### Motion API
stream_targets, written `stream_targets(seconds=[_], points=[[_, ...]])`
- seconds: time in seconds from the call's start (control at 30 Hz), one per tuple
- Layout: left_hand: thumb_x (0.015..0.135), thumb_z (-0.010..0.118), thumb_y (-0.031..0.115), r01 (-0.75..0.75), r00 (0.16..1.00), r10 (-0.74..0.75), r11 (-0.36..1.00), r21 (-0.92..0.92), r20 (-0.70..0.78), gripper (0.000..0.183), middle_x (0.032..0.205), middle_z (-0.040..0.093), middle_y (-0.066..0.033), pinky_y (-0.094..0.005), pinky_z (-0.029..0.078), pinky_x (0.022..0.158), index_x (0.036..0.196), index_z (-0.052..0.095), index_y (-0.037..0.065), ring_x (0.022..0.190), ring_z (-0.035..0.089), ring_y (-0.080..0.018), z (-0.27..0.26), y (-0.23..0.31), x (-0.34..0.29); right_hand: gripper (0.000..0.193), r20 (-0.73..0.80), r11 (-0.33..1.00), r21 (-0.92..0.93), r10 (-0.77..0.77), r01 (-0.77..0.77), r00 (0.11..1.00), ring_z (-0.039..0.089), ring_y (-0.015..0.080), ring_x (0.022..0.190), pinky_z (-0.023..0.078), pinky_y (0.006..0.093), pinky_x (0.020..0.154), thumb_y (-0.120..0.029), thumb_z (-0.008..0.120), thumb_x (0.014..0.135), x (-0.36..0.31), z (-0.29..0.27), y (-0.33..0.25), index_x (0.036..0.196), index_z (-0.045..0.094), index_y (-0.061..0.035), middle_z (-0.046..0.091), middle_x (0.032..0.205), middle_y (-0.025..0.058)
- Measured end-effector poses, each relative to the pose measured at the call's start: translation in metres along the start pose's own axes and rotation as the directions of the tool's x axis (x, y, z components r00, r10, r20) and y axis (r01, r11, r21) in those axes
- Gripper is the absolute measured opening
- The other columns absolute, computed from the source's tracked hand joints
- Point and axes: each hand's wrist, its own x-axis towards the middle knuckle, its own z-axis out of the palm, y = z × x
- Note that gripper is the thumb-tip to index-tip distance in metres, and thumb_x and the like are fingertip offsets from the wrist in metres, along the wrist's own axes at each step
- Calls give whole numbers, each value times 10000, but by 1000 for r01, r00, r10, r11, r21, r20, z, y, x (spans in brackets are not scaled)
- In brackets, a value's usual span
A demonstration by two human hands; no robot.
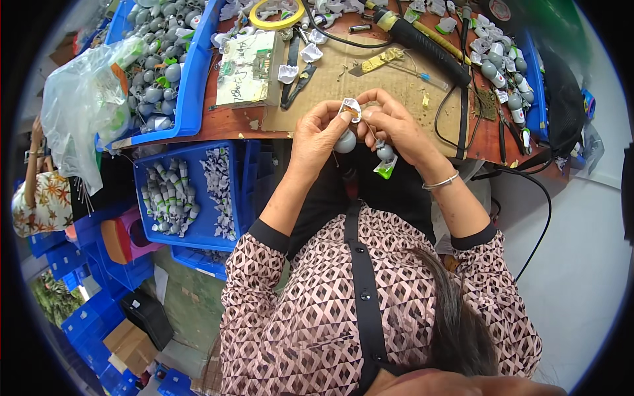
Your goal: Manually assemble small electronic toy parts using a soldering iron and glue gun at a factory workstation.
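1. Head view: both hands meet just over the near edge of the worktop (238, 122), close to the body, probably so that the small work stays right under the eyes.
2. The left hand (317, 135) is closed on a small white piece (351, 109), pinching it at the fingertips; a grey bulb (345, 141) sits under the same hand, against the palm.
3. The right hand (395, 125) pinches the same white piece from the other side, so the two hands hold it steady between them. A second bulb (385, 153) with a green tag hangs below this hand; I cannot tell how it is held.
4. A soldering iron (422, 41) lies at the far edge, on the cardboard mat (330, 86), within reach.
5. A blue bin (191, 191) with sorted parts stands below the left edge of the worktop, beside the left elbow, easy to reach.
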Motion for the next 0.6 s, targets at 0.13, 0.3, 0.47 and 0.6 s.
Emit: stream_targets(seconds=[0.13, 0.3, 0.47, 0.6], points=[[911, 604, 141, -6, 1000, 6, 1000, 15, 2, 203, 852, 660, -26, -200, 464, 681, 1042, 622, -12, 760, 589, -54, 0, -2, 1, 258, -30, 998, -58, -39, 37, 999, 530, 46, 568, 404, 161, 498, -219, 530, 945, 1, 4, 5, 1142, 489, -58, 571, 738, 10], [902, 610, 121, -27, 999, 29, 997, 70, -30, 160, 822, 651, -16, -200, 459, 652, 996, 623, -7, 727, 576, -46, 1, -7, 2, 250, -43, 977, -191, -105, 95, 994, 515, 36, 556, 409, 168, 490, -229, 545, 948, 3, 4, 11, 1137, 492, -74, 572, 727, -10], [898, 613, 114, -43, 997, 43, 999, 6, -61, 134, 823, 650, -21, -201, 464, 647, 969, 621, 0, 721, 582, -54, -2, -7, 1, 330, 40, 996, -75, 40, -37, 998, 566, 70, 626, 463, 192, 539, -252, 567, 932, -7, 4, -5, 1167, 474, -40, 588, 789, 24], [896, 615, 113, -8, 998, 5, 999, -50, -62, 159, 861, 653, -43, -217, 483, 659, 999, 611, -8, 724, 599, -77, -5, -7, 4, 429, 182, 990, -82, 129, -115, 975, 611, 139, 793, 502, 273, 733, -237, 606, 901, -23, -13, -4, 1220, 433, -9, 593, 938, 83]])
